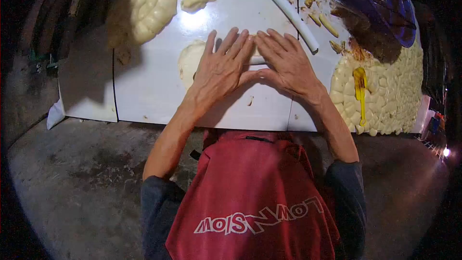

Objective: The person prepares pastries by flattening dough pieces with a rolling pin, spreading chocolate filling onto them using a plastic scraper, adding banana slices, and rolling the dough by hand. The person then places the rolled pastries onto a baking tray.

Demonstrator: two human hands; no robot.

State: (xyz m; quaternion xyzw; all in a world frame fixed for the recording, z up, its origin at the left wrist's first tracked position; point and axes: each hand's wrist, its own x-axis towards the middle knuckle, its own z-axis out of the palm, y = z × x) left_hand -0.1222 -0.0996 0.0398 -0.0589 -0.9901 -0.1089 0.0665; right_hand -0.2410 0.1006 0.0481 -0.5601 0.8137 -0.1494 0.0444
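Both hands lie palm down near the middle of the white table, thumbs touching or almost touching. My left hand [220,65] has its fingers spread and pointing away from me, over the right side of a flat round piece of dough [191,62]. My right hand [288,62] lies beside it with fingers extended up and to the left. Between the two hands a short pale strip [257,59] shows; the palms and fingers cover the rest of it. A long white rod [288,10] lies diagonally beyond my right hand.
Many dough pieces [156,2] cover the table's back left, and more dough pieces [385,91] fill the right side, with a yellow smear [360,91] on them. Yellowish filling pieces [328,25] lie near a dark, glossy plastic-like sheet [380,5]. The white table [159,91] has a front edge.
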